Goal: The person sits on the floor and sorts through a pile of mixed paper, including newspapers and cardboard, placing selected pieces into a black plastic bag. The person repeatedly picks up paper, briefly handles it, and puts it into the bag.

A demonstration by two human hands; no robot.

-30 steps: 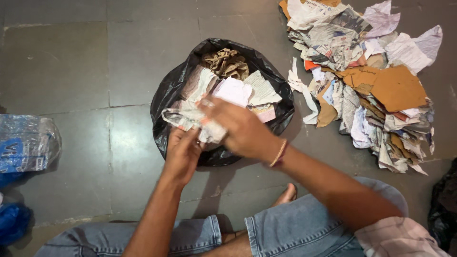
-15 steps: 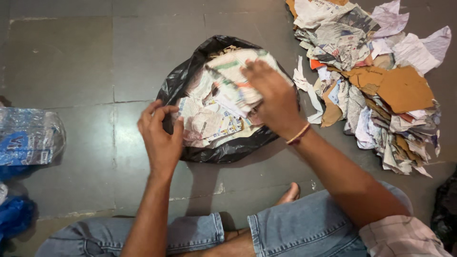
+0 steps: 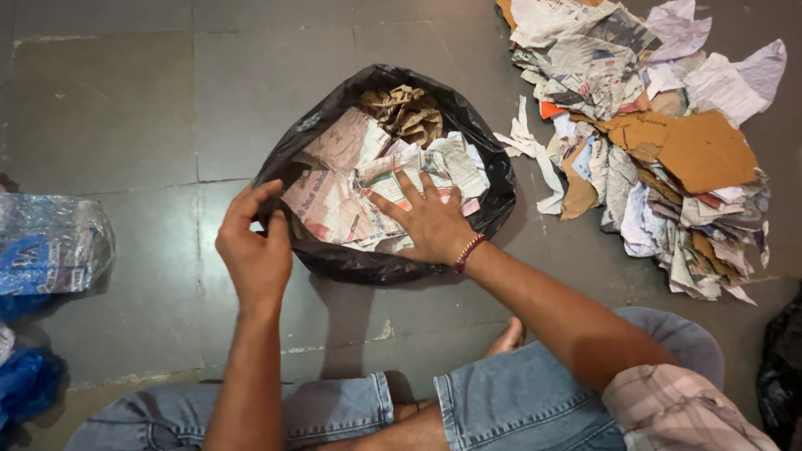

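Black bag (image 3: 334,259) gapes, seemingly brimful with crumpled newspaper (image 3: 351,188).

A loose heap of torn paper (image 3: 660,159) spreads over the grey tiled floor (image 3: 109,108) at the upper right, mixing crumpled newsprint, white sheets and a flat piece of brown cardboard (image 3: 697,150) (one long white strip trails off the heap's left edge). At the far left lies a clear plastic bag with blue print (image 3: 46,246), with a crumpled blue bag (image 3: 25,384) just below it. A bit of dark plastic (image 3: 781,367) shows at the right edge, too cut off to tell more.
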